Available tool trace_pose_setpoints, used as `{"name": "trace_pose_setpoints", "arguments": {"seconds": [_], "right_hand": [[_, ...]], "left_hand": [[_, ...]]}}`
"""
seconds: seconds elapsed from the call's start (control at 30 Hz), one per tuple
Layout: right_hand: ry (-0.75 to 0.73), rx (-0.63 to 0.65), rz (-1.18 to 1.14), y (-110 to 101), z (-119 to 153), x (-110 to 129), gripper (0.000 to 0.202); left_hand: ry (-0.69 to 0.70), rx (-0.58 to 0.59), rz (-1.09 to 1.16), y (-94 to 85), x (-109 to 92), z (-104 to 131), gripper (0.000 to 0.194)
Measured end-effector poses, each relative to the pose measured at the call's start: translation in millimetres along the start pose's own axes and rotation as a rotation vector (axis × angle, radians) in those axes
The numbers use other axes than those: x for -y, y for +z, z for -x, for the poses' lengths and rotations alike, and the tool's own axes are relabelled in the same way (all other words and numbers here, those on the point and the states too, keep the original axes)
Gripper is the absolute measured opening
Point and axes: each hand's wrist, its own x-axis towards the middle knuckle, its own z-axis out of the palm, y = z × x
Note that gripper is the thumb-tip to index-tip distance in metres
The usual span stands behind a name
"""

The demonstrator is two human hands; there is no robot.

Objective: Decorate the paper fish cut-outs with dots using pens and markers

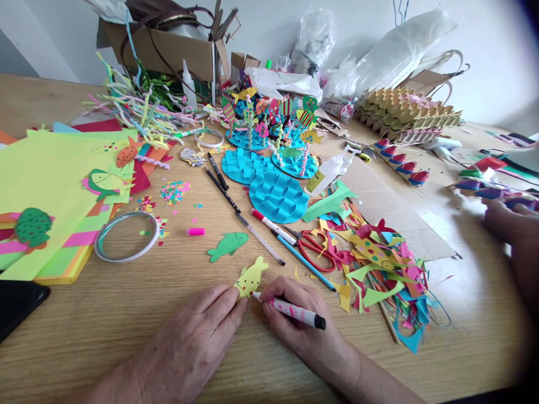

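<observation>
A yellow paper fish (249, 280) with red dots lies on the table, its tail pointing away from me. My left hand (197, 322) has its fingertips closed over the near end of the fish, hiding its head. In my right hand (301, 320) is a white marker (293, 310) with pink print and a black end, its tip at the fish's right edge. A pink marker cap (195, 232) lies apart on the left. Just beyond the yellow fish rests a green paper fish (228, 246) with drawn lines.
Red-handled scissors (318, 252), pens and a heap of paper scraps (387, 269) lie to the right. Blue woven paper discs (278, 196) and glue bottles (326, 173) stand beyond. Coloured paper sheets (63, 168) and a tape roll (126, 236) are left. Another person's hand (511, 224) reaches in at right.
</observation>
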Motion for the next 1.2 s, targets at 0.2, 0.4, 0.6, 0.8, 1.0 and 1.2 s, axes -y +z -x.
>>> {"name": "trace_pose_setpoints", "arguments": {"seconds": [0.2,0.4,0.6,0.8,1.0,1.2], "right_hand": [[-0.007,-0.033,0.019,1.1,0.6,-1.8,0.013],[-0.013,-0.04,0.038,2.1,0.0,-1.8,0.012],[-0.01,-0.033,0.04,1.8,-1.3,-2.3,0.013],[-0.014,-0.04,0.035,2.3,-1.5,-2.8,0.013],[-0.017,-0.046,0.034,3.0,-0.9,-2.3,0.013],[-0.013,-0.047,0.033,2.4,-1.9,-2.6,0.013]], "left_hand": [[0.0,0.005,0.004,0.8,-0.5,2.4,0.04],[0.002,0.013,0.02,0.6,-0.2,2.5,0.04],[-0.015,0.007,0.039,3.3,-1.6,1.8,0.037],[-0.024,0.002,0.055,4.1,-1.8,0.5,0.036],[-0.023,-0.024,0.043,3.5,-2.1,-0.4,0.035],[-0.027,0.005,0.034,4.0,-2.3,2.1,0.037]]}}
